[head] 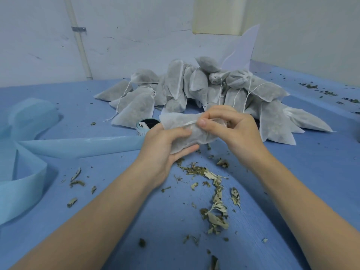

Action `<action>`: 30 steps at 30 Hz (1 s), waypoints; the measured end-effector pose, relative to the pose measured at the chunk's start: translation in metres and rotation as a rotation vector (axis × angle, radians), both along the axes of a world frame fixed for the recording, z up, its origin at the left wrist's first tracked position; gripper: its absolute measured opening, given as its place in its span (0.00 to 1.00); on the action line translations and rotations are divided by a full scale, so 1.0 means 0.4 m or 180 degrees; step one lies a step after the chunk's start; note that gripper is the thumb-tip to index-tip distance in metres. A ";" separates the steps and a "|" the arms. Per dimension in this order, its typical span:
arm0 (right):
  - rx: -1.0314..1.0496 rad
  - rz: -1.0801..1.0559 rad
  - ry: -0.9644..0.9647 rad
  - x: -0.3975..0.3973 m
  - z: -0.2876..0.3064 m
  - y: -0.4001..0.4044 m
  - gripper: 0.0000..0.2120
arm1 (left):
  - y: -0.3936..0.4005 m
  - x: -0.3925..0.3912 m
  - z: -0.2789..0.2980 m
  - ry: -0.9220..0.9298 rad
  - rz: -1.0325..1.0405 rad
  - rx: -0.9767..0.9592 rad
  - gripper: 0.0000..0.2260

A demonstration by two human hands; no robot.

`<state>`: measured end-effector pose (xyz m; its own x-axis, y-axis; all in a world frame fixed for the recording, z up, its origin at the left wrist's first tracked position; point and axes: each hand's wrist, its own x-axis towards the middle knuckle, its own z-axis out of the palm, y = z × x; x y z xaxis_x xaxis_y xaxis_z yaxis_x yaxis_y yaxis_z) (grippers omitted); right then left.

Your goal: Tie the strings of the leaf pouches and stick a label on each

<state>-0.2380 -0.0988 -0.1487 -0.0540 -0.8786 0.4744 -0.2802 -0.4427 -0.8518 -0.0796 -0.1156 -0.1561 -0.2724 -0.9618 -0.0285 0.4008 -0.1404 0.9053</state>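
You held one leaf pouch (187, 133) up off the blue table (292, 172), dead centre of view, lying sideways across your hands. Your left hand (165, 149) gripped its near end from below, fingers curled under and thumb pressed on top. Your right hand (231, 127) was at 3 o'clock of the pouch, fingers curled, thumb and forefinger pinching the white string (190, 122) at the pouch's mouth; whether a knot was in it, can't tell.

Pile of pouches (204, 90) sat at 12 o'clock behind your hands, heaped against each other, several with loose strings trailing down. A couple more lay flat at 2 o'clock of your right hand, touching the pile.

Label roll (145, 125) stood at 10 o'clock of your left hand, just beside the held pouch, partly hidden by it. Light blue strip (78, 146) ran from the roll area out to 9 o'clock, looping at the left edge.

Dried leaf scraps (214, 201) were scattered on the table at 6 o'clock between your forearms, more crumbs at 2 o'clock far right. White wall pipe (79, 41) at 11 o'clock.
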 end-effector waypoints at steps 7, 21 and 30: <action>-0.0110 -0.0045 0.0403 0.008 -0.003 0.004 0.05 | 0.014 -0.002 0.008 -0.0268 0.0340 -0.0239 0.19; 0.0892 0.0375 -0.0809 0.056 -0.014 -0.093 0.14 | -0.073 0.101 0.055 -0.0561 0.1853 -0.0485 0.13; 0.1070 0.0524 0.1082 0.111 -0.034 -0.171 0.33 | -0.113 0.159 0.050 -0.0343 0.2327 -0.0178 0.15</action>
